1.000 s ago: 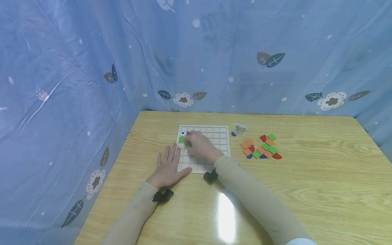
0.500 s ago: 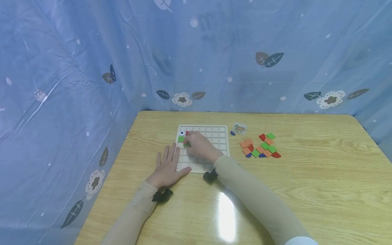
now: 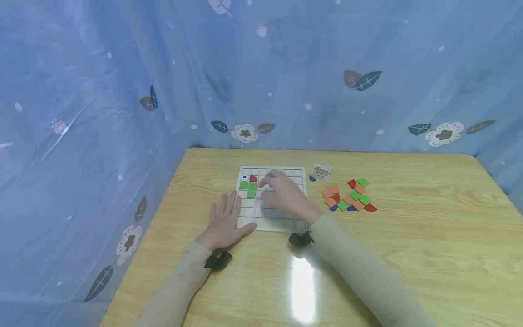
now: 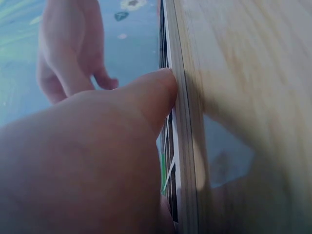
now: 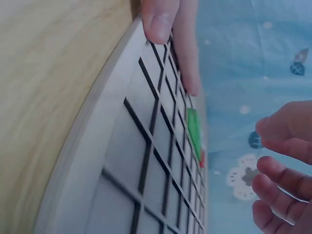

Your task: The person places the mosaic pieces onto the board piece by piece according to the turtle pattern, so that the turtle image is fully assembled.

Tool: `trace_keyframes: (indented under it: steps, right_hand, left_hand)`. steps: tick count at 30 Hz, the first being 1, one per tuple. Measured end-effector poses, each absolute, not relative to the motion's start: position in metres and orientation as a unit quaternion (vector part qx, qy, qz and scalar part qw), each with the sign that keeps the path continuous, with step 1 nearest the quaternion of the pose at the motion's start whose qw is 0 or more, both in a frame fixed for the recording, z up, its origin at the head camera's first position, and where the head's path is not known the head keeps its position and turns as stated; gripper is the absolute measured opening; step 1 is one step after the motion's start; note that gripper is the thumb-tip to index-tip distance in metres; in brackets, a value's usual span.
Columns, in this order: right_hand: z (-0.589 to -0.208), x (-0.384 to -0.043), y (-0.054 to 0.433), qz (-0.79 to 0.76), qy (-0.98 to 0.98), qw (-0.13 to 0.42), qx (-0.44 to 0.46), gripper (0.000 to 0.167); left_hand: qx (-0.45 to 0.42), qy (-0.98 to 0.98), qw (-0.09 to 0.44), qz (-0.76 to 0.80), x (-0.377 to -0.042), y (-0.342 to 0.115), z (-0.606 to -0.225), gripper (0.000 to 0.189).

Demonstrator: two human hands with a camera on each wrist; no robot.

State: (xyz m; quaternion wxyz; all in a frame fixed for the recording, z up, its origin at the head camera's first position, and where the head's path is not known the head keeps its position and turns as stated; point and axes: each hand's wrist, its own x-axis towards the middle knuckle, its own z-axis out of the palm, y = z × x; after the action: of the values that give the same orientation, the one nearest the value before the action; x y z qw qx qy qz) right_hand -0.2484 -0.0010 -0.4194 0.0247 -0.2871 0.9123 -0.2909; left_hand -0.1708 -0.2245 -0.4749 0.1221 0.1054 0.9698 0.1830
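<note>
A white grid board [image 3: 248, 213] lies on the wooden table. At its upper left sit an eye tile [image 3: 244, 178], a rounded red tile [image 3: 253, 178] and several green squares [image 3: 251, 193]. My left hand [image 3: 224, 228] rests spread along the board's left edge, its thumb at the front corner. Above the middle of the board hovers my right hand [image 3: 283, 195], fingers loosely bent. The right wrist view shows nothing between the right fingers [image 5: 280, 195] and thumb. In the left wrist view, the left thumb [image 4: 151, 92] touches the board's side.
Loose orange, green, red and blue tiles [image 3: 353, 195] are scattered right of the board. A small picture card [image 3: 322, 171] lies by its upper right corner, with a blue rounded tile [image 3: 312, 178] beside it. A blue patterned curtain [image 3: 310, 81] closes off the back and left.
My right hand has let go of a green square, which now lies in the grid below the other green ones, and has moved right. My left hand stays in place.
</note>
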Motion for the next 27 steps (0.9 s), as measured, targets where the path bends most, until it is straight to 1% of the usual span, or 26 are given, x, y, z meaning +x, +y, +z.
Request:
trace_keyframes:
  steps: [5,11,15,19,27]
  right_hand:
    - [-0.415,-0.233,0.024,-0.289,0.911,-0.005,-0.295,0.023]
    - [-0.419,-0.218,0.053,-0.319,0.9,-0.019,-0.296,0.023]
    - [-0.425,-0.212,0.071,-0.323,0.899,-0.032,-0.295,0.022]
    - [-0.428,-0.208,0.087,-0.312,0.902,-0.056,-0.293,0.021]
    - [-0.428,-0.211,0.124,-0.324,0.908,-0.042,-0.261,0.027]
  left_hand:
    - [0.103,0.972,0.113,0.181,-0.171,-0.224,-0.479,0.106]
    - [0.102,0.972,0.112,0.181,-0.17,-0.225,-0.48,0.106]
    - [0.103,0.972,0.117,0.177,-0.169,-0.224,-0.478,0.107]
    - [0.105,0.971,0.116,0.18,-0.168,-0.223,-0.478,0.106]
    - [0.105,0.971,0.111,0.186,-0.168,-0.222,-0.478,0.106]
